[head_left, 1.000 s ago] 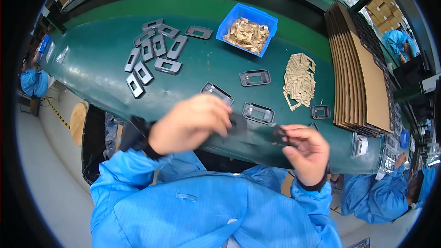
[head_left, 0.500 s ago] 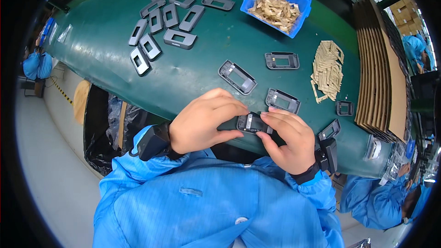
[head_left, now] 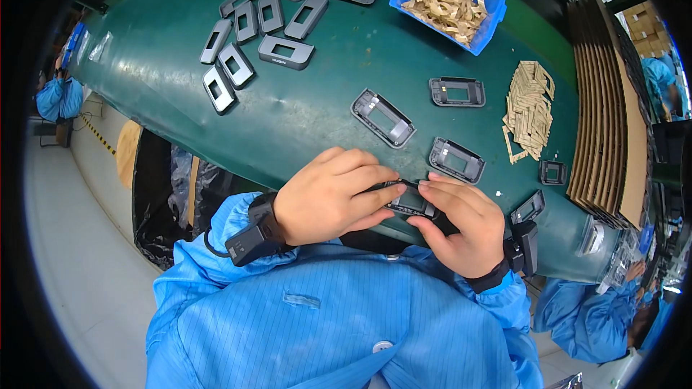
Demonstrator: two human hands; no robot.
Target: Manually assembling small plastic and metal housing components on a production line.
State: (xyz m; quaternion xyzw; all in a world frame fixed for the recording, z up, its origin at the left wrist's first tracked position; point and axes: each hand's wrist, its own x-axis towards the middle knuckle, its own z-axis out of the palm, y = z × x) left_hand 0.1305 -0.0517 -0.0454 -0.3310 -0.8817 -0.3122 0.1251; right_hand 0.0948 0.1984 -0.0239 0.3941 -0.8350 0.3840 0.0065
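A dark grey plastic casing [head_left: 412,202] with a rectangular window sits between my hands near the table's front edge. My left hand [head_left: 333,198] grips its left end, with fingers reaching over onto the top of it. Closed around the right end is my right hand [head_left: 465,225], thumb at the near edge and fingertips at the far edge. My fingers partly cover the casing. Just beyond lie similar hollow casings: one [head_left: 366,114] ahead of my left hand, one [head_left: 468,167] close to my right fingers, and another [head_left: 468,102] farther back.
Several finished-looking grey casings [head_left: 286,53] lie at the back left. A blue bin [head_left: 493,20] holds tan paper scraps. To the right are a pile of tan frame pieces [head_left: 532,112], a small dark frame [head_left: 553,173], a tilted casing [head_left: 530,207] and upright cardboard sheets [head_left: 613,115].
My left fingers have moved over the top of the casing, where the light strip showed before. My right hand keeps its grip. The whole view has shifted slightly.
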